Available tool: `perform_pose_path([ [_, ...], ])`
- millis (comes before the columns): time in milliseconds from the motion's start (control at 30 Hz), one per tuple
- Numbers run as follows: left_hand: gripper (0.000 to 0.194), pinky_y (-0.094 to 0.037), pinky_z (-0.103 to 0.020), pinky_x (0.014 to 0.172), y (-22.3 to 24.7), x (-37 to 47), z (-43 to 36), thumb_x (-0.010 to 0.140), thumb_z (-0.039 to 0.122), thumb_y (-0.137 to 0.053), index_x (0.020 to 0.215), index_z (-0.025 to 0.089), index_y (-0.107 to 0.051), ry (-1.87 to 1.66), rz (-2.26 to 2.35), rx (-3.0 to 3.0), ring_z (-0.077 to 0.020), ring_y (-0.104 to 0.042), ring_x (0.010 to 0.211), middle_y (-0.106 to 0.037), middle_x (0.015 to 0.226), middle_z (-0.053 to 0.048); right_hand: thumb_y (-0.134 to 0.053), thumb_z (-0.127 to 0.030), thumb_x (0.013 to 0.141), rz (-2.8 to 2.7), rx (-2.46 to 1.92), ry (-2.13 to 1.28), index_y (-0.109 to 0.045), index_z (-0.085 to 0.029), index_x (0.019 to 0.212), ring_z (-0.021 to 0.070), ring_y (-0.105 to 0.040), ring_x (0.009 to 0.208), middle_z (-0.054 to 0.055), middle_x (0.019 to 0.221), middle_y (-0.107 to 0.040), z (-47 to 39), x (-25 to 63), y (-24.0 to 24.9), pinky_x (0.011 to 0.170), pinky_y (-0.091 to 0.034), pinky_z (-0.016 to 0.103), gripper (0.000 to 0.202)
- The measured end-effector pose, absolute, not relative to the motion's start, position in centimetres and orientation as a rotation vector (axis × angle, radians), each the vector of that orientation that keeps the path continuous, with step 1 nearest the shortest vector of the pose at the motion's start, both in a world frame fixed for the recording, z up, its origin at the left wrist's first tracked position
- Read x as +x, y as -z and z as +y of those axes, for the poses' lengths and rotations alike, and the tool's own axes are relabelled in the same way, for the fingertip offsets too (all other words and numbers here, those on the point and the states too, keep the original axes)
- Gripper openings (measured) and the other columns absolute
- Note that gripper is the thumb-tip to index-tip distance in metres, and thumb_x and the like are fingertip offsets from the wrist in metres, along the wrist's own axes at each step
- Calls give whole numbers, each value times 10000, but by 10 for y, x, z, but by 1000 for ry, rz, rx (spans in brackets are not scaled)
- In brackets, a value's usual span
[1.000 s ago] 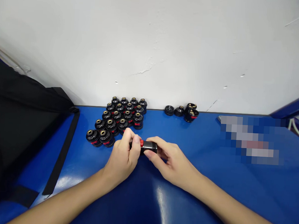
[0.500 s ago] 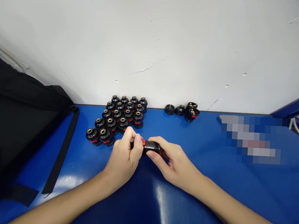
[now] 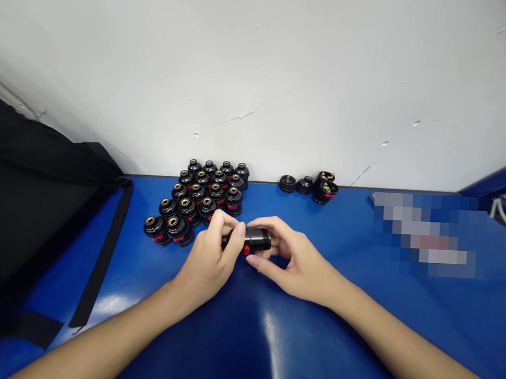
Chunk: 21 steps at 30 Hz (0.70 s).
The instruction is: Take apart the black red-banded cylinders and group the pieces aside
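Note:
A black cylindrical housing (image 3: 256,238) with a small red tab lies sideways between my two hands, above the blue table. My left hand (image 3: 218,250) is closed on its left end, thumb pressed along the near side and covering that end. Curled loosely round the right part is my right hand (image 3: 289,256), its thumb below near the red tab and its index finger above; some of its fingers are hidden behind the piece. Just beyond my left hand stand several black domed housings (image 3: 188,210) with brass-coloured top rings and red tabs, grouped in rows.
Near the wall sit a black ring-shaped part (image 3: 288,183), a black domed cap (image 3: 305,185) and two open black housings (image 3: 326,192) with brass-coloured metal inside. A black fabric bag (image 3: 36,201) with a strap (image 3: 103,255) lies left. A blurred patch (image 3: 424,232) covers something on the right.
The held housing has turned about its length: its red tab moved from the top to the lower near side. My right thumb and fingers have loosened slightly around it.

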<state>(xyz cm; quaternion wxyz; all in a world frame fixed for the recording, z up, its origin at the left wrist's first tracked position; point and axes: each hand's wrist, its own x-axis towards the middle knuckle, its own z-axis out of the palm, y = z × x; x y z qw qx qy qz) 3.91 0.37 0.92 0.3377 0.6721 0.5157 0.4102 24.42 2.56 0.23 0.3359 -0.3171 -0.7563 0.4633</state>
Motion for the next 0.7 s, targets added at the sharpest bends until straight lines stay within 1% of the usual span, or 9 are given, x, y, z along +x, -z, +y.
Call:
perform_pose_path([
  [67,194,-496,-270,674,-5,37,6,1099,414,-497,1096,221,-511,-1037,1267,1816,-159,-662,770,-680,870,0,-652,-445,1042,-1903,-898,-1330,-573,-233,1272,127,-687,631,-9,839,-708,26,245,-1,600,-590,255,323],
  [133,241,-560,-296,764,0,33,9,1071,404,-580,1223,227,-523,-1016,1158,1911,-181,-697,908,-698,1033,-45,-570,-507,1076,-1837,-924,-1357,-604,-213,1189,119,-655,553,-33,701,-673,28,245,1,546,-547,239,317],
  [233,373,-593,-371,946,3,29,13,1000,323,-710,1330,242,-556,-1119,1041,2114,-239,-669,1177,-652,1287,-118,-539,-550,1080,-1774,-929,-1330,-619,-198,1139,117,-621,511,-46,622,-643,31,247,2,535,-521,244,366],
  [300,357,-595,-387,978,2,27,14,977,283,-738,1309,243,-613,-1194,1032,2195,-259,-655,1233,-662,1312,-127,-552,-547,1076,-1767,-909,-1337,-612,-196,1168,124,-629,528,-41,642,-652,32,247,2,547,-528,254,368],
  [367,286,-626,-347,883,-1,27,14,980,309,-737,1244,229,-664,-1203,1093,2124,-233,-723,1080,-726,1189,-107,-574,-510,1076,-1788,-884,-1331,-609,-197,1220,131,-660,588,-21,715,-681,31,248,3,592,-556,267,346],
  [433,231,-628,-286,703,-4,28,13,1014,393,-685,1140,199,-686,-1151,1186,1921,-179,-748,784,-762,931,-61,-612,-445,1069,-1811,-840,-1337,-603,-207,1279,138,-700,683,5,825,-713,30,248,4,660,-593,278,318],
  [533,314,-567,-228,522,-6,28,11,1071,474,-562,1035,180,-666,-1068,1242,1684,-126,-659,498,-670,627,17,-682,-346,1035,-1810,-750,-1377,-604,-235,1307,153,-748,881,42,1039,-732,29,248,5,806,-639,299,304],
  [600,293,-607,-231,563,-6,28,11,1059,461,-590,1098,179,-661,-1088,1223,1684,-131,-706,572,-732,765,-18,-722,-311,1005,-1781,-714,-1376,-624,-243,1272,172,-751,1014,55,1138,-713,30,247,7,910,-645,328,293],
  [700,330,-687,-309,803,-4,26,12,958,375,-762,1225,206,-667,-1160,1110,1843,-223,-763,1047,-711,1247,-126,-753,-303,976,-1739,-686,-1339,-649,-243,1222,199,-731,1120,65,1181,-681,32,247,8,998,-632,373,273],
])
